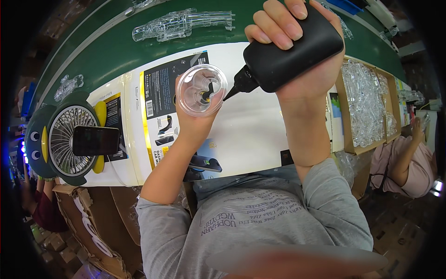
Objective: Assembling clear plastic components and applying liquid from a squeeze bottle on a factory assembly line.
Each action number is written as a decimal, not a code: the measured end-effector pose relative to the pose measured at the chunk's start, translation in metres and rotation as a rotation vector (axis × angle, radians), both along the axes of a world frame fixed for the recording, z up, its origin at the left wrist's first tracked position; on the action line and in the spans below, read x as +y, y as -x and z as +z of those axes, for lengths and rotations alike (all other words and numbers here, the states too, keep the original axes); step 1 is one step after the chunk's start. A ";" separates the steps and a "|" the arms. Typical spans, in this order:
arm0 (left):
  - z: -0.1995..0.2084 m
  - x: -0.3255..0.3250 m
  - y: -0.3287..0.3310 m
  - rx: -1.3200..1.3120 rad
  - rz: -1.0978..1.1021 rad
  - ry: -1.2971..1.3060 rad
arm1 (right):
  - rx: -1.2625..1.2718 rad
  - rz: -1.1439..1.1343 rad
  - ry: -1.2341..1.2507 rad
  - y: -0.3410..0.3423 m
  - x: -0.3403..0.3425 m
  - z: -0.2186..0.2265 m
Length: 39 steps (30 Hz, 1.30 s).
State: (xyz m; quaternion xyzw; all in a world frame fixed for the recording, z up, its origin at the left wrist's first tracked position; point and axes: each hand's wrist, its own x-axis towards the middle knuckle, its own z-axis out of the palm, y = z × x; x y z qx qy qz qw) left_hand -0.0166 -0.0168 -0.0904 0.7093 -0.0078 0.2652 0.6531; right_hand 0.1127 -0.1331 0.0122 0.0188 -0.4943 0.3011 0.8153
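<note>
My left hand (195, 124) is closed around a clear round plastic cup (218, 76), its wide rim facing up. Something dark shows inside or through the cup; I cannot make it out. Tilted in my right hand (310, 76) is a black squeeze bottle (297, 51), with the fingers wrapped over its body. Its narrow black nozzle points down and left, the tip right beside the cup's right rim. Whether the tip touches the rim, I cannot tell. Beneath both hands lies a white printed cardboard sheet (253, 135).
A clear plastic toy-like part (183, 24) lies on the green table (116, 51), with a smaller one (68, 87) at left. A penguin-shaped fan (69, 139) stands left with a phone (96, 141) before it. An open box of clear parts (364, 104) sits right. Other people are at both sides.
</note>
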 end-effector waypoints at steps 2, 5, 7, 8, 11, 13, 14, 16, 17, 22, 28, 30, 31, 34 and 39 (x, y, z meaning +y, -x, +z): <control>-0.001 0.001 0.000 0.021 0.007 -0.004 | 0.002 -0.009 0.007 0.000 0.000 0.000; 0.002 0.000 0.001 0.004 0.014 -0.030 | 0.003 -0.022 0.009 0.001 0.000 0.000; 0.002 0.000 0.001 0.006 0.016 -0.046 | 0.010 -0.025 0.014 0.001 -0.001 0.000; 0.001 0.000 0.001 0.007 0.020 -0.063 | 0.011 -0.027 0.015 0.001 -0.002 0.000; 0.001 0.000 0.001 -0.013 0.019 -0.052 | 0.016 -0.025 0.019 0.002 -0.003 -0.001; 0.005 -0.001 0.003 -0.008 0.043 -0.090 | 0.062 -0.074 0.073 0.003 -0.005 -0.003; 0.006 -0.001 0.004 -0.003 0.067 -0.127 | 0.063 -0.074 0.071 0.002 -0.004 -0.003; 0.004 -0.001 0.002 -0.011 0.050 -0.098 | 0.005 -0.025 0.027 0.000 -0.002 0.001; 0.003 -0.001 0.002 -0.020 0.035 -0.070 | 0.006 -0.028 0.028 0.000 -0.003 0.000; 0.005 -0.001 0.003 -0.016 0.050 -0.120 | -0.003 -0.028 0.055 0.000 -0.004 0.001; 0.007 -0.001 0.003 -0.050 0.056 -0.174 | 0.042 -0.034 0.090 0.000 -0.006 -0.001; 0.007 0.000 0.003 -0.069 0.043 -0.160 | 0.050 -0.026 0.097 -0.002 -0.005 -0.002; 0.008 0.000 0.005 -0.074 0.040 -0.175 | 0.058 -0.017 0.105 -0.002 -0.005 -0.003; 0.008 0.000 0.003 -0.087 0.005 -0.163 | 0.102 -0.011 0.126 -0.002 -0.006 -0.004; 0.008 -0.001 0.003 -0.090 -0.024 -0.145 | 0.123 -0.024 0.166 -0.003 -0.008 -0.006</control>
